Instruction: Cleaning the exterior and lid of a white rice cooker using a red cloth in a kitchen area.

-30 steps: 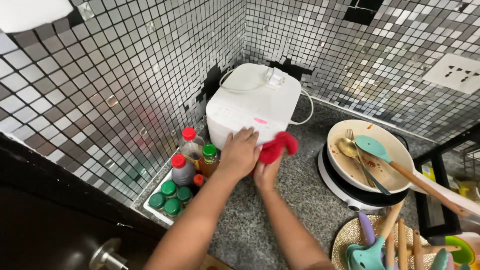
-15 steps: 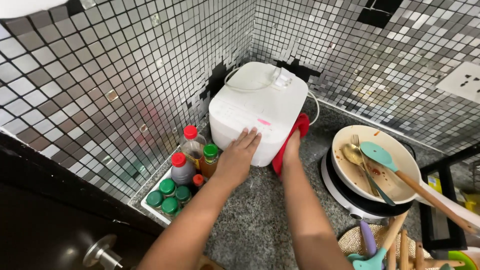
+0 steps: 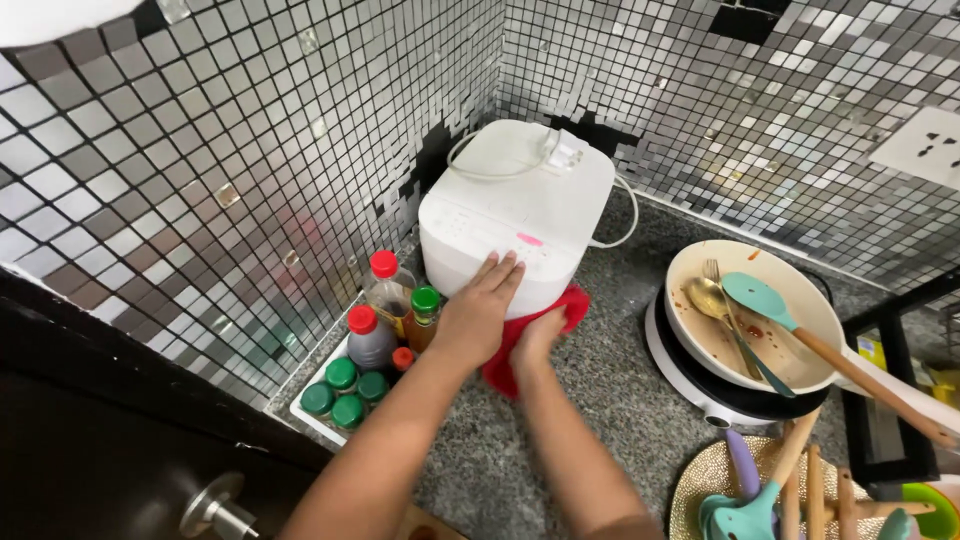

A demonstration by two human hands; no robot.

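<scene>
A white rice cooker (image 3: 520, 205) stands in the tiled corner of a grey speckled counter (image 3: 600, 370), its cord coiled on the lid. My left hand (image 3: 482, 305) lies flat against the cooker's front face, fingers spread. My right hand (image 3: 540, 332) presses a red cloth (image 3: 515, 350) against the counter at the cooker's lower front edge. Part of the cloth is hidden under the hand.
A white tray (image 3: 318, 418) of red-capped and green-capped bottles sits left of the cooker. To the right is a dirty pan (image 3: 750, 315) with a fork, spoon and teal spatula on a round cooktop. Utensils lie on a woven mat (image 3: 700, 490) at bottom right.
My right hand carried the red cloth from the cooker's right side down to its front base. My left hand stayed on the cooker's front. The camera shifted slightly.
</scene>
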